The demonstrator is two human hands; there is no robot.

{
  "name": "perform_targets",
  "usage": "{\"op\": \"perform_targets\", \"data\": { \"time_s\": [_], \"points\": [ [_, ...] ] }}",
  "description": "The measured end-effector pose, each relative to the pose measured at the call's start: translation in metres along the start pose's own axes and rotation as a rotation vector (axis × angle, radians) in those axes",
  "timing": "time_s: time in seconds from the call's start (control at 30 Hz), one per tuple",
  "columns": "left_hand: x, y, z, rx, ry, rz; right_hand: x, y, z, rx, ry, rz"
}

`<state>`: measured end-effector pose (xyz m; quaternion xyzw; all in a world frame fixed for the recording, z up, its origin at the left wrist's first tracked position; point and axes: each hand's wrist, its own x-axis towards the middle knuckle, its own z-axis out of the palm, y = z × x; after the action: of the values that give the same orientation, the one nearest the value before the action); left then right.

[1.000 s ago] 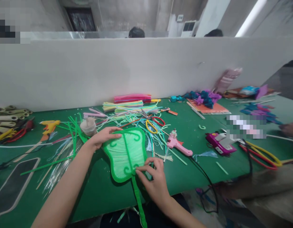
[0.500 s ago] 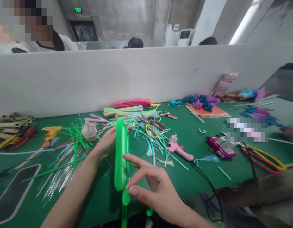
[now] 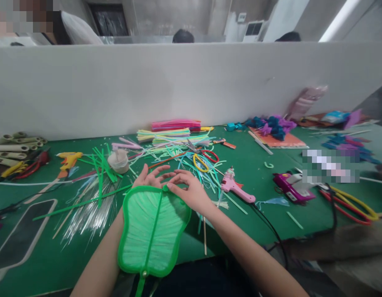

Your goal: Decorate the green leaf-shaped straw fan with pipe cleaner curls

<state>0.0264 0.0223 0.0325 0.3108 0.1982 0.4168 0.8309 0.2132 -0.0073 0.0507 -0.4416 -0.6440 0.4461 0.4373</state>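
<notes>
Head view: thick-rimmed, creased green fan (image 3: 152,232)

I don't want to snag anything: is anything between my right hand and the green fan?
Nothing visible: your right hand is at the top edge of the green fan; your left hand shows just beyond that edge.

Both forearms bare, angled inward, hands meeting front and centre! The left forearm (image 3: 100,251) slants up from the lower left, its wrist hidden; the left hand (image 3: 154,177) sits raised, thumb up, fingers spread and gently bent towards its partner. Over on the other side, the right forearm (image 3: 246,251) reaches in diagonally, the right hand (image 3: 189,192) arched, thumb and forefinger pinched close together.
</notes>
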Motion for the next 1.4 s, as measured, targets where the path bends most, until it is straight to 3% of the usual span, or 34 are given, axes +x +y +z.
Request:
{"op": "perform_targets", "data": {
  "time_s": [0.17, 0.33, 0.5, 0.7, 0.83, 0.97, 1.2, 1.4],
  "points": [
    [-0.004, 0.004, -0.013, 0.007, -0.004, -0.057, -0.006, 0.011, 0.012, -0.024, 0.02, -0.027],
    [-0.006, 0.005, -0.01, 0.057, 0.013, -0.036, -0.009, 0.014, 0.02, -0.052, 0.095, -0.025],
    [-0.004, 0.001, -0.009, 0.209, 0.051, -0.031, -0.014, 0.012, 0.023, -0.157, 0.133, -0.112],
    [-0.012, 0.026, -0.01, 0.672, 0.073, -0.109, -0.02, 0.016, 0.021, -0.203, 0.16, -0.164],
    [-0.017, 0.048, 0.008, 1.078, 0.003, -0.198, -0.023, 0.017, 0.019, -0.225, 0.163, -0.196],
    [-0.011, 0.049, 0.022, 1.3, -0.056, -0.231, -0.024, 0.015, 0.018, -0.227, 0.157, -0.19],
    [-0.008, 0.041, 0.011, 1.396, -0.054, -0.196, -0.021, 0.013, 0.014, -0.123, 0.122, -0.035],
    [-0.01, 0.039, 0.009, 1.4, -0.019, -0.162, -0.019, 0.012, 0.013, -0.106, 0.089, -0.021]
  ]
}}
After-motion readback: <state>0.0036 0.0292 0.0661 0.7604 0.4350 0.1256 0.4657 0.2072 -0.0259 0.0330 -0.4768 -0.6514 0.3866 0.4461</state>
